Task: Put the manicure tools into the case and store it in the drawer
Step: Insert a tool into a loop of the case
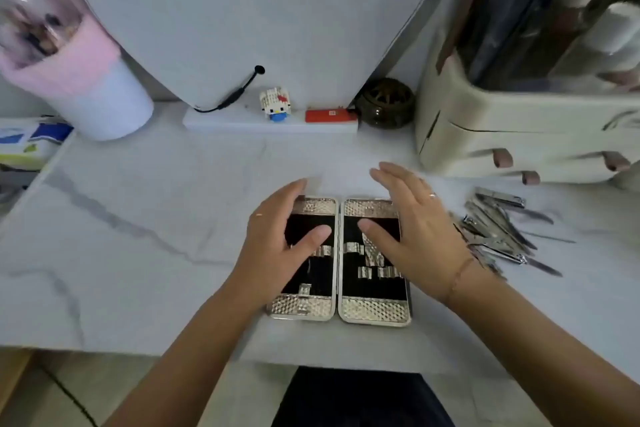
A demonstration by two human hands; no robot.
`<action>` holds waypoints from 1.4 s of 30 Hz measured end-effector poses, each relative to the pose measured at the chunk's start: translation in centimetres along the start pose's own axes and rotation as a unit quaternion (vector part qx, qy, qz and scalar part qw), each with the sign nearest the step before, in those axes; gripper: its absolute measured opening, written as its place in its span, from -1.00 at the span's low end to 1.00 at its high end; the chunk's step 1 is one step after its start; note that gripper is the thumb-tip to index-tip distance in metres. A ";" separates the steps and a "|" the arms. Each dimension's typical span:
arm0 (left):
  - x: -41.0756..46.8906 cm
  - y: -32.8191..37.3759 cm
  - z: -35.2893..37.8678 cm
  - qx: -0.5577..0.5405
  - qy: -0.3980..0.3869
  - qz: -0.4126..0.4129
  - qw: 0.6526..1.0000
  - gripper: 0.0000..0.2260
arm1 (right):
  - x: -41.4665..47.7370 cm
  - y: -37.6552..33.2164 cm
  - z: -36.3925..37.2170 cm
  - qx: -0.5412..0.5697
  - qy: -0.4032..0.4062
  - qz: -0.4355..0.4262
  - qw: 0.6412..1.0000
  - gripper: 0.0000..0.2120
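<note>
The case [374,310] lies open flat on the worktop [138,236], the left hand [277,246] over its left half and the right hand [412,236] over its right, fingers [384,173] loosely straight and spread, pinching nothing. The manicure tools [498,229] lie heaped at its 3 o'clock, and the drawer unit [519,146] stands at 1 o'clock.

manicure case [375,310] lies open flat on the table [138,253], silver-textured halves side by side, black lining up. steel manicure tools [498,229] lie piled near its right.

The right hand [414,236] wears a thin ring [432,195], with a thin cord [460,274] at its wrist; dark trousers [360,399] show below.
</note>
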State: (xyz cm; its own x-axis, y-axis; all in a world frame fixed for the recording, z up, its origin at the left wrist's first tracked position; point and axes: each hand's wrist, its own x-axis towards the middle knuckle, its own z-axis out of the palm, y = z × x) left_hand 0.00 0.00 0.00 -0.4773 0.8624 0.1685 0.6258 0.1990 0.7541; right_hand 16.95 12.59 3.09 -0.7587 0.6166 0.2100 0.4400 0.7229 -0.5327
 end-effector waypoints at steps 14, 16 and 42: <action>-0.6 -1.0 0.5 0.068 -0.017 0.000 0.998 -0.44 | -6.2 3.4 0.6 -0.047 0.153 0.027 0.987 -0.65; -0.6 -1.0 0.4 0.042 -0.014 -0.008 0.999 -0.47 | -7.2 4.7 -0.5 -0.055 0.184 0.061 0.980 -0.70; 0.5 -2.0 -1.0 0.009 -0.070 0.022 0.997 -0.65 | -4.1 8.1 -5.8 -0.148 -0.026 0.091 0.984 -0.89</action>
State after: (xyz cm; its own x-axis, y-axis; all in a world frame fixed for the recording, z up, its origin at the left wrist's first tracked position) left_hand -2.14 -0.45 -0.78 -0.3582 0.9272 0.1097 0.6560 0.1664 0.7361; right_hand 26.42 17.67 2.69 -0.6742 0.7334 0.0875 0.6862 0.6658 -0.2931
